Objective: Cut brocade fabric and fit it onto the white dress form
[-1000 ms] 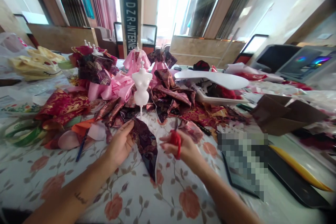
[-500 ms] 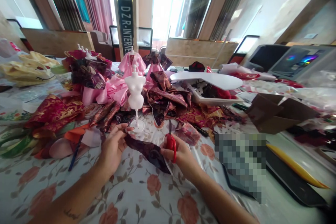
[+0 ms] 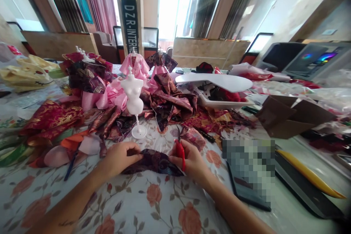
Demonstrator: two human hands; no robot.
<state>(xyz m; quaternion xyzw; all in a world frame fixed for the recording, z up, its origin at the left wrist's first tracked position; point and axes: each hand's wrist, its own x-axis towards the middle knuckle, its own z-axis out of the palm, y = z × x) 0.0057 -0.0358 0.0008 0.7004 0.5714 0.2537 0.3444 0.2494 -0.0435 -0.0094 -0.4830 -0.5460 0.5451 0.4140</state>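
A dark purple patterned piece of fabric is stretched between my two hands, low over the flowered tablecloth. My left hand pinches its upper left part between thumb and fingers. At the right end, my right hand grips the cloth and also carries red-handled scissors, their blades pointing up and away from the cloth. Just beyond my hands stands a small white mannequin, upright on its round base, touched by neither hand.
Heaped brocade scraps lie behind the mannequin, beside small dressed mannequins. To the right are a white tray, a cardboard box and a dark tablet-like object. Left lie a blue pen and green tape.
My left hand has shifted its grip inward along the fabric and slightly down. The fabric now lies more level. My right hand still holds the scissors and its end of the cloth.
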